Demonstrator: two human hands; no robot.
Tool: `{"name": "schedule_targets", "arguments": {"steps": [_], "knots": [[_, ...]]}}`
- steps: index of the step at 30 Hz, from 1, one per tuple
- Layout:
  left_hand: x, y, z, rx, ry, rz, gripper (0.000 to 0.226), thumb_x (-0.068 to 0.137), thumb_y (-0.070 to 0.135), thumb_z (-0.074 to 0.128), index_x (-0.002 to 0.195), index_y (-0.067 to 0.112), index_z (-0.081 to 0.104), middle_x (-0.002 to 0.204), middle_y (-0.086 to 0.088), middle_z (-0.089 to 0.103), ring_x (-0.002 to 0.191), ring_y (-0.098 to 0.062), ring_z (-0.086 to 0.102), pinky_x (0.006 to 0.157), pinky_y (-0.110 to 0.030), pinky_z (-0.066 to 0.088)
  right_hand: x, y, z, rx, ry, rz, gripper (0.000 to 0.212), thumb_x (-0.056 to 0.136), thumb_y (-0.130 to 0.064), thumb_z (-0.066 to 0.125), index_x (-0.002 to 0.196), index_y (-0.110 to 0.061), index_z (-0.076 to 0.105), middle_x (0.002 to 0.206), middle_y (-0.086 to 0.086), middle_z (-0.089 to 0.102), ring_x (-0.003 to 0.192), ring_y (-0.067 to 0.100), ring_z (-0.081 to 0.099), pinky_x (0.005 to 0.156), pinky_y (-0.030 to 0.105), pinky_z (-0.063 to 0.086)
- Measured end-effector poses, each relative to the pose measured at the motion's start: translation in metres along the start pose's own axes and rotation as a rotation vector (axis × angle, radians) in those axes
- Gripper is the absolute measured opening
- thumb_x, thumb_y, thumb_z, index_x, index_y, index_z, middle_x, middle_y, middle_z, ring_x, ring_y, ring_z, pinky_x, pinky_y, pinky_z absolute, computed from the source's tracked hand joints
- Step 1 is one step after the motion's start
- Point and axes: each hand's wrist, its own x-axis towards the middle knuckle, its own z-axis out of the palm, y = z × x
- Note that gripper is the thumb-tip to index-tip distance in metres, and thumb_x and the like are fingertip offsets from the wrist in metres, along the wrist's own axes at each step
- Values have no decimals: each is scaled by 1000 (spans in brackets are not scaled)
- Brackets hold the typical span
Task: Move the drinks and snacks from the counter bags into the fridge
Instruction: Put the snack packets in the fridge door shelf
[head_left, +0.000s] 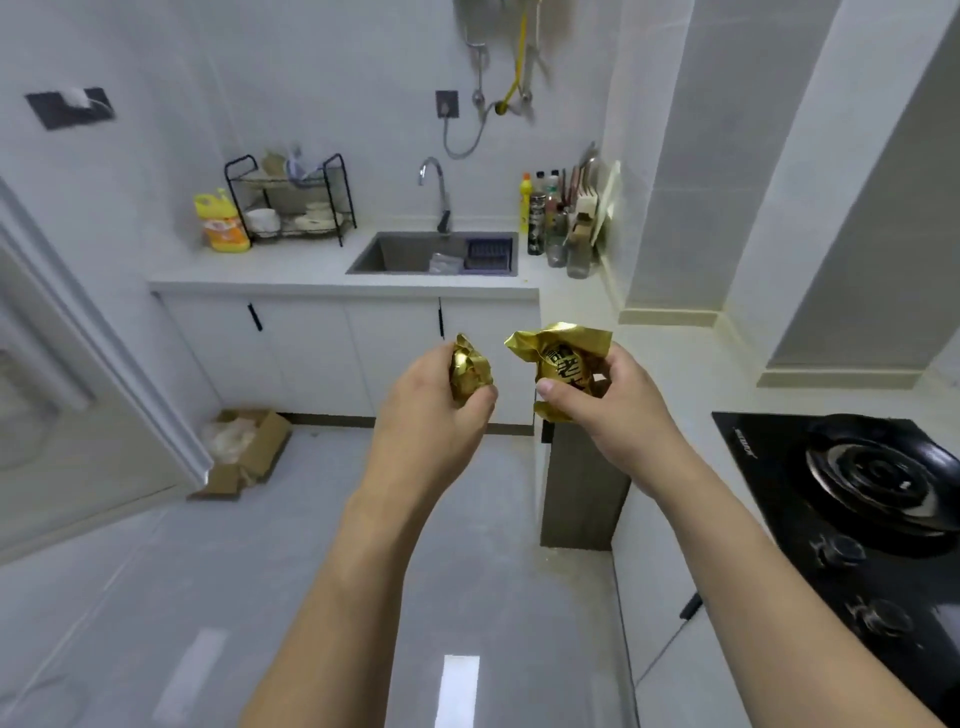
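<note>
Small white kitchen, grey tile floor (260, 597). Both hands held out over the floor, each closed on a gold snack packet — left hand (431, 415) grips a crumpled packet (470, 373), right hand (618, 400) pinches a larger packet (563, 364) with dark lettering. Packets near each other, not touching. Black stove (872, 499) on the right counter (685, 374). Cardboard box (249, 452) on the floor at left. Farther back — sink (405, 252), faucet (436, 195), dish rack (291, 200), yellow jug (221, 221), bottles (556, 223).

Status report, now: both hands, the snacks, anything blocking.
Left hand shut on small gold packet. Right hand shut on larger gold packet. Both held over floor, apart. Path ahead open; fridge door at left.
</note>
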Motion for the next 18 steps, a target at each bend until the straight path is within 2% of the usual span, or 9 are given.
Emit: {"name": "schedule_targets", "arguments": {"steps": [1, 2, 5, 10, 14, 16, 18], "knots": [[-1, -8, -8, 27, 25, -27, 22, 92, 34, 64, 110, 27, 55, 89, 10, 59, 80, -5, 55, 62, -20, 43, 5, -3, 13, 9, -42, -16, 53, 80, -47, 75, 123, -38, 44, 109, -23, 52, 99, -1, 52, 56, 5, 44], [-3, -16, -15, 54, 52, -52, 20, 91, 34, 64, 107, 27, 55, 87, 10, 59, 79, -5, 55, 61, -19, 42, 10, -5, 26, 24, -85, -31, 52, 80, -47, 75, 122, -39, 44, 108, -24, 51, 97, -3, 52, 55, 5, 44], [-9, -37, -36, 111, 132, -138, 19, 89, 35, 65, 103, 25, 56, 86, 9, 60, 79, -6, 55, 64, -22, 45, 23, -14, 62, 59, -211, -70, 49, 80, -46, 75, 119, -40, 46, 108, -24, 54, 101, 2, 55, 71, 15, 47], [-20, -62, -63, 166, 266, -288, 26, 88, 39, 65, 110, 25, 59, 92, 7, 61, 85, -14, 57, 70, -32, 48, 41, -33, 110, 119, -401, -148, 47, 80, -43, 76, 119, -39, 51, 107, -21, 59, 100, 4, 59, 76, 20, 51], [-35, -75, -81, 206, 362, -396, 17, 87, 36, 65, 100, 28, 58, 86, 9, 62, 80, -12, 58, 63, -30, 47, 44, -48, 145, 212, -531, -193, 44, 80, -37, 78, 119, -37, 57, 105, -17, 63, 100, 6, 62, 82, 29, 58], [-48, -80, -90, 235, 402, -453, 14, 86, 36, 65, 96, 29, 58, 83, 9, 61, 76, -10, 57, 59, -28, 45, 40, -55, 163, 257, -606, -215, 38, 80, -34, 79, 110, -44, 58, 100, -19, 66, 98, 5, 64, 82, 29, 58], [-62, -86, -99, 261, 443, -511, 15, 86, 37, 65, 98, 30, 57, 83, 11, 59, 74, -8, 55, 57, -22, 38, 33, -61, 180, 295, -690, -227, 38, 80, -32, 79, 109, -43, 58, 97, -21, 67, 95, 3, 66, 81, 28, 59]]}}
